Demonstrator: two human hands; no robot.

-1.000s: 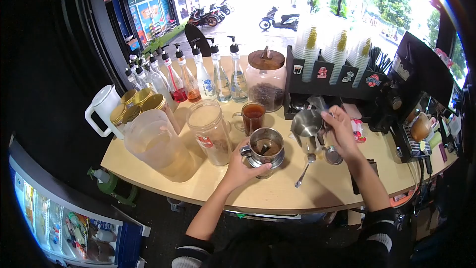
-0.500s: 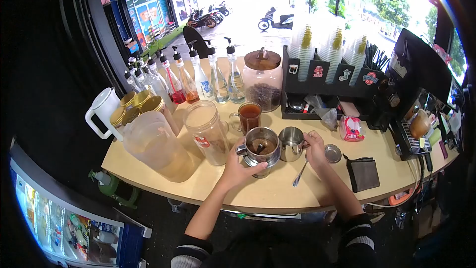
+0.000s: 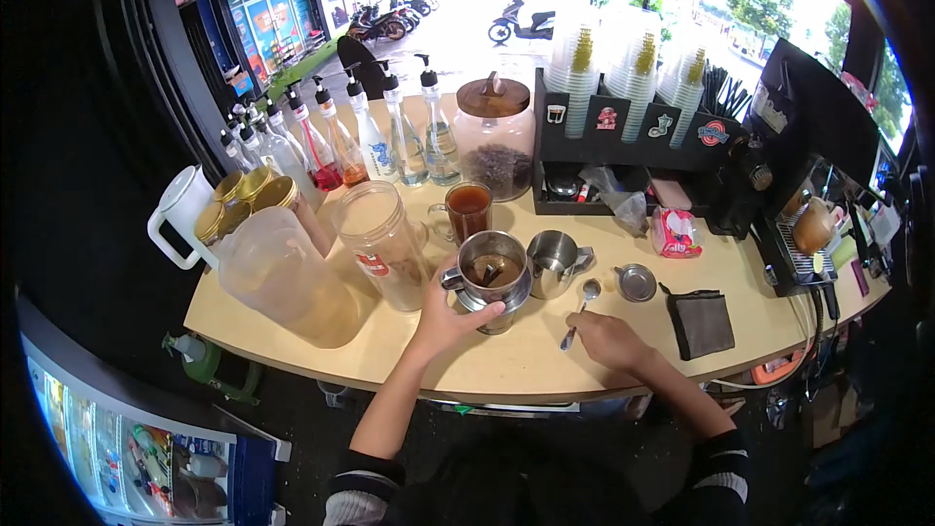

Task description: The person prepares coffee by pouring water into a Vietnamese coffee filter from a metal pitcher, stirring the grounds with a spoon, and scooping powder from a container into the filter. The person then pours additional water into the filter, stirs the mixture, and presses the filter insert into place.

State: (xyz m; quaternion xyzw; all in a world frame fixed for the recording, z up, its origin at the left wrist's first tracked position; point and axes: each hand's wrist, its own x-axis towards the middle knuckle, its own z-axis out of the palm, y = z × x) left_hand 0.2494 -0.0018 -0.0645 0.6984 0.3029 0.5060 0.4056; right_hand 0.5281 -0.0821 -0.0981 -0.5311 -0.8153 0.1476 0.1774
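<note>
My left hand (image 3: pixel 446 321) is wrapped around the metal coffee drip filter (image 3: pixel 491 268), its thumb on the rim of the lower plate. The filter sits upright on a small glass (image 3: pixel 499 324), with brown liquid and a dark piece inside. My right hand (image 3: pixel 612 341) is closed, its fingertips pinching the handle of a metal spoon (image 3: pixel 591 289) at the tabletop. Behind the spoon stands a steel milk pitcher (image 3: pixel 553 263), apart from both hands, its handle to the right. A glass mug (image 3: pixel 468 212) of reddish-brown drink is just behind the filter.
A clear jar (image 3: pixel 382 248) and a large plastic pitcher (image 3: pixel 287 278) stand on the left. Pump bottles (image 3: pixel 375 141) line the back. A round metal lid (image 3: pixel 636 282), a dark folded cloth (image 3: pixel 701 323) and a pink tissue pack (image 3: pixel 675 232) lie right of the spoon.
My right hand has let go of the steel pitcher, come down toward me and taken the spoon's handle. My left hand stays on the filter. The whole view has shifted slightly.
</note>
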